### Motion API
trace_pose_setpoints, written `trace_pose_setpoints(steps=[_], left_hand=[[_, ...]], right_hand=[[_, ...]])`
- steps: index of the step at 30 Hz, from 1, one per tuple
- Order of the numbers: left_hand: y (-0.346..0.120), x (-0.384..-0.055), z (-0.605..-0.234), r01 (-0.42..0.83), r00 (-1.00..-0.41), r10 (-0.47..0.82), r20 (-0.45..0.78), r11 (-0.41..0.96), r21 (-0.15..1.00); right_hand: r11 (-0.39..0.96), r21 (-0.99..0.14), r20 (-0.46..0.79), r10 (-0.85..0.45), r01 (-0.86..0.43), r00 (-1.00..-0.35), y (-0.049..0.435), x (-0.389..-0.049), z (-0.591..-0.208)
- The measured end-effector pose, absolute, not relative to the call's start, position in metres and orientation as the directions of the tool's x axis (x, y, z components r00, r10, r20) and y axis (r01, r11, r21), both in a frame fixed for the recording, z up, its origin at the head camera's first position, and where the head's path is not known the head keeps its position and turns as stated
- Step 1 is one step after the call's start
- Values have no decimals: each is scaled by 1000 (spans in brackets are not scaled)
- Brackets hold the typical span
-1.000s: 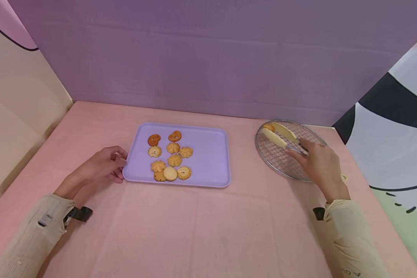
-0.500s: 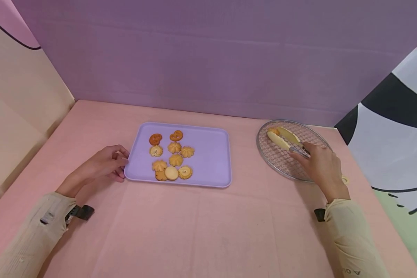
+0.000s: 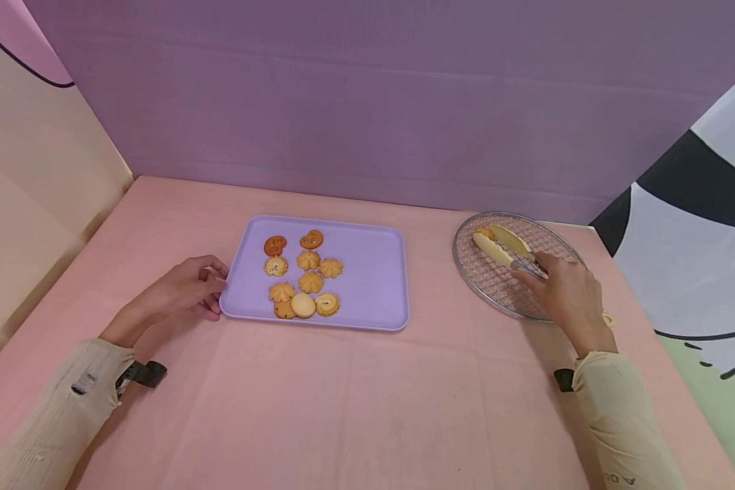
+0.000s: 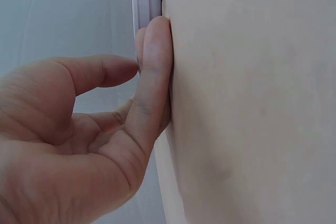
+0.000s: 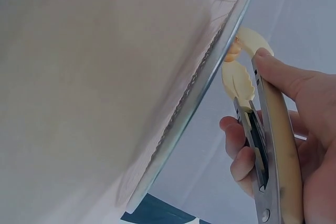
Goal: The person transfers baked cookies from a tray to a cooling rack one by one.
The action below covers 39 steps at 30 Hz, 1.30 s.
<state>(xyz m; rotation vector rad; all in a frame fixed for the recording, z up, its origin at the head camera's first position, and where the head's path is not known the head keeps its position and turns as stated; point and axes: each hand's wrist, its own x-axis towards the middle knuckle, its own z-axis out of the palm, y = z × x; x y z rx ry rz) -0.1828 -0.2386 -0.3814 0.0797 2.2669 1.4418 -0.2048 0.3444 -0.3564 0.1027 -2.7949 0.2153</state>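
My right hand (image 3: 566, 289) grips metal tongs (image 5: 278, 145) with cream scalloped tips. Between those tips sits a small golden cookie (image 3: 484, 233), close over the round wire rack (image 3: 496, 289) at the right. My left hand (image 3: 186, 289) is at the left rim of the lilac tray (image 3: 367, 272), thumb at the edge and fingers against the side in the left wrist view. On the tray's left half lie two pretzels (image 3: 311, 239), several star-shaped cookies (image 3: 310, 282), a plain round cookie (image 3: 303, 305), a speckled cookie (image 3: 284, 308) and ring-like cookies (image 3: 327, 304).
Pink cloth (image 3: 355, 395) covers the table. A purple backdrop (image 3: 367, 102) rises behind the tray and rack. Near the right wrist, a small cream ring (image 3: 609, 318) pokes out past the rack's edge.
The tongs, with the cookie between their tips, have shifted slightly right and nearer over the rack. The left hand keeps its place at the tray; the head view has shifted a little.
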Motion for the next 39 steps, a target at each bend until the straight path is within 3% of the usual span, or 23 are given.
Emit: trace_pose_setpoints(steps=[28,39], left_hand=[[-239,-183,-380,-192,-898,273,-346,463,865],[-239,-183,-381,-194,-895,277,-349,464,864]], right_hand=[[985,-128,342,-67,-116,-938,327,-197,-343],[972,-46,353,-202,-232,-914,295,-190,-337]])
